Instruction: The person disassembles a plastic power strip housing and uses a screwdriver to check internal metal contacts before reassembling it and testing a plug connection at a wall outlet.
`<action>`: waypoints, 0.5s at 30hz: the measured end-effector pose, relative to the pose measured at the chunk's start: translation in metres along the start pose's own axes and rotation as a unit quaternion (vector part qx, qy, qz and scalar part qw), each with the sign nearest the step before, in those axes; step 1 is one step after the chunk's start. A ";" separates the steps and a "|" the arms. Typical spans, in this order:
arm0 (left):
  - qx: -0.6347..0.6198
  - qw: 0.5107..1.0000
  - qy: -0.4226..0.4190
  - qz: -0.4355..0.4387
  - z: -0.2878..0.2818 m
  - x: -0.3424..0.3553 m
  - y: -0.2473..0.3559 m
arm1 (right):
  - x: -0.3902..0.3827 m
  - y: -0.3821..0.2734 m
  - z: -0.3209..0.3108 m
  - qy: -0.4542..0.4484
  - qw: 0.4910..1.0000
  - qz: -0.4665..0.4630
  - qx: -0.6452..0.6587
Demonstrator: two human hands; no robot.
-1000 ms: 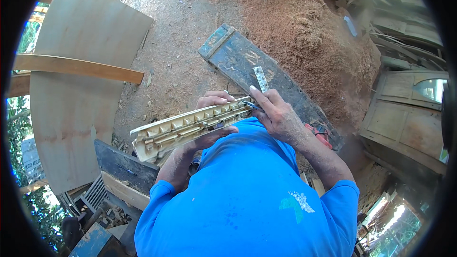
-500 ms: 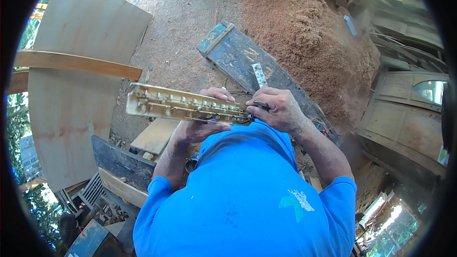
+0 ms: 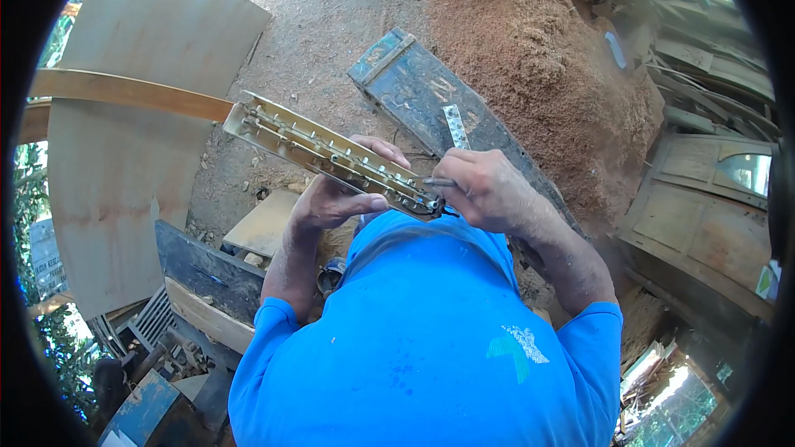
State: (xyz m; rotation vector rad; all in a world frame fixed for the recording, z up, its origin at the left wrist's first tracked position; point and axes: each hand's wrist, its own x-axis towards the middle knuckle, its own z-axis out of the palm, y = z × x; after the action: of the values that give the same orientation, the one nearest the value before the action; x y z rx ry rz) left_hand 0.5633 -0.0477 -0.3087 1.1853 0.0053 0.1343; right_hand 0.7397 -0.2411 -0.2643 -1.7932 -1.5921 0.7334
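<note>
My left hand (image 3: 344,199) supports a long, narrow open casing (image 3: 331,151) from beneath, with the thumb along its near side and fingers at the far side. It looks like an opened power strip: cream walls, rows of small posts and metal strips inside, dark wires at its right end. The casing is tilted, its left end pointing up and away. At that right end, my right hand (image 3: 489,190) pinches a slim dark metal tool (image 3: 439,182), its tip over the casing; the tool's exact kind is hidden by the fingers.
A worn blue-grey wooden bench (image 3: 431,87) stands ahead, with a white perforated strip (image 3: 455,128) on it. Beyond rises a sawdust heap (image 3: 538,66). Large plywood sheets (image 3: 128,190) lean at left, near a dark board (image 3: 207,269). Wooden panelled doors (image 3: 704,207) stand at right.
The casing's left end has swung up and away, and its right end has dropped slightly nearer me. My right hand has turned, fingers now curled over the tool at the casing's end.
</note>
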 end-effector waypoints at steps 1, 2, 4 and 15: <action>-0.001 1.000 -0.019 0.005 -0.006 0.001 0.000 | 0.002 0.000 -0.002 -0.013 0.999 -0.001 0.052; 0.000 1.000 -0.019 0.004 -0.010 0.001 0.000 | 0.004 0.002 -0.002 -0.012 0.998 -0.001 0.054; -0.051 0.998 -0.041 -0.016 -0.014 0.003 -0.002 | 0.007 0.005 0.000 -0.030 0.995 -0.010 0.097; -0.093 0.994 -0.038 -0.047 -0.020 0.003 -0.009 | 0.006 -0.005 0.014 0.008 0.985 0.009 0.173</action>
State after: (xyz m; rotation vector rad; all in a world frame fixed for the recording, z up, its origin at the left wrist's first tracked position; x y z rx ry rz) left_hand 0.5658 -0.0325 -0.3243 1.0013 -0.0181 0.0058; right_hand 0.7267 -0.2332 -0.2698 -1.5564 -1.3441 0.9373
